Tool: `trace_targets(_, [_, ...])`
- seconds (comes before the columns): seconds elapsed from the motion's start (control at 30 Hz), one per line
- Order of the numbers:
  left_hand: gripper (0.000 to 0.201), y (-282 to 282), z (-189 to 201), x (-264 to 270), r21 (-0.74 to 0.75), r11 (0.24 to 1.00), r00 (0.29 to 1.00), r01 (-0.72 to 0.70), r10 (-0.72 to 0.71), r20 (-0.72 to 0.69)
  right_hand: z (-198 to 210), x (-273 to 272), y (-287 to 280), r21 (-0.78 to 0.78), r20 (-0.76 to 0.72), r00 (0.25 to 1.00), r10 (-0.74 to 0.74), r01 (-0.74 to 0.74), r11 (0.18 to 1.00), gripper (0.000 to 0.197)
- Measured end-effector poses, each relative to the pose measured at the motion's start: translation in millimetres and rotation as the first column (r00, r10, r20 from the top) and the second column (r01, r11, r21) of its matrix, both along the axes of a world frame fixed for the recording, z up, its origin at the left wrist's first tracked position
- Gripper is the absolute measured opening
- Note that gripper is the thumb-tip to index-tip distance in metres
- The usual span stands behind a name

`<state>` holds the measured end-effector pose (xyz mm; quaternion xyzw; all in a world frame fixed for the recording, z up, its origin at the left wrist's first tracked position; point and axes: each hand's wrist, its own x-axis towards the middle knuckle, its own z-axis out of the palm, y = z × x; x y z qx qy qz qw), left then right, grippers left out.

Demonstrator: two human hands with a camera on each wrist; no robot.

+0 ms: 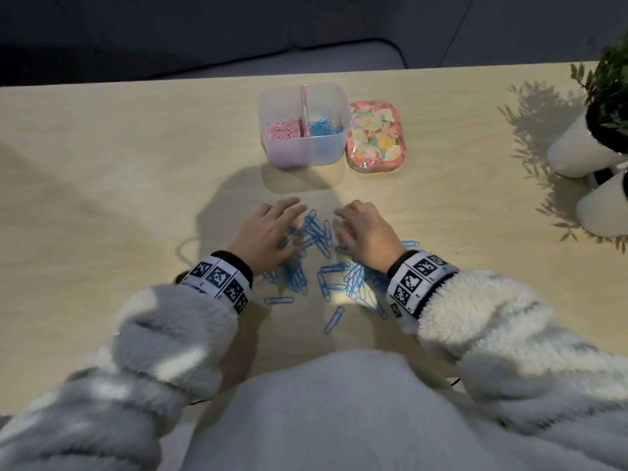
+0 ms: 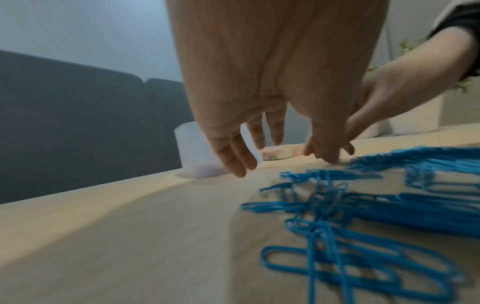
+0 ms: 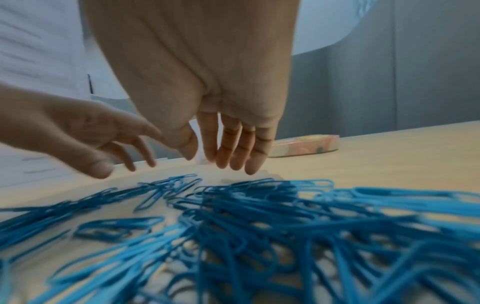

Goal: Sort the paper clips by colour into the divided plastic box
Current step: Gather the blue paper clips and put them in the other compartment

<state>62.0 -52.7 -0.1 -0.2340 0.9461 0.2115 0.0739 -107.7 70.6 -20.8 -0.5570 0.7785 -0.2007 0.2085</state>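
**Both hands spread over blue clips**

Left hand (image 1: pixel 268 229) and right hand (image 1: pixel 365 232) I see palm-down, fingers loosely spread, holding nothing, over the loose blue paper clips (image 1: pixel 326 277) on the table (image 1: pixel 102 164). Divided plastic box (image 1: pixel 303 149) sits beyond: pink clips (image 1: pixel 282 129) left compartment, blue right. Floral tin (image 1: pixel 373 136) just beside it, potted plants (image 1: pixel 608 96) far right

Left hand (image 1: pixel 268 232) and right hand (image 1: pixel 365 232) reach forward side by side, palms down, fingers extended.
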Motion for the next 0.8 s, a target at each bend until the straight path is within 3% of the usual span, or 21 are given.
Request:
trace_targets(0.1, [0.100,1.8,0.0,16.7,0.010,0.996,0.984,-0.094,0.091,0.154,4.2,0.2,-2.5,0.187,-0.041,0.999,0.006,0.002,0.982,0.049])
trace_targets(0.17, [0.094,6.8,-2.9,18.6,0.011,0.993,0.977,-0.118,0.114,0.180,8.4,11.0,-9.1,0.240,-0.101,0.993,0.066,-0.040,0.970,0.057])
trace_targets(0.27, [0.068,9.5,-5.2,11.8,0.032,0.987,0.980,-0.156,0.151,0.127,8.2,31.3,-21.0,0.243,-0.134,0.980,0.147,-0.111,0.964,0.062])
trace_targets(0.4, [0.038,11.1,-5.2,3.2,0.066,0.975,0.976,-0.215,0.212,0.041,7.3,43.9,-29.9,0.212,-0.073,0.986,0.147,-0.128,0.969,0.043])
trace_targets(0.5, [0.028,12.5,-5.0,2.2,0.076,0.968,0.971,-0.237,0.237,0.021,5.1,45.9,-28.2,0.190,-0.079,0.985,0.155,-0.138,0.972,0.026])
trace_targets(0.67, [0.026,11.4,-5.4,5.2,0.101,0.965,0.971,-0.241,0.241,0.014,1.0,48.8,-27.3,0.209,-0.137,0.978,0.158,-0.127,0.970,0.018])
trace_targets(0.8, [0.044,10.5,-4.2,11.9,0.137,0.981,0.990,-0.140,0.136,0.038,-3.3,45.5,-27.7,0.202,-0.140,0.977,0.160,-0.130,0.971,0.018])
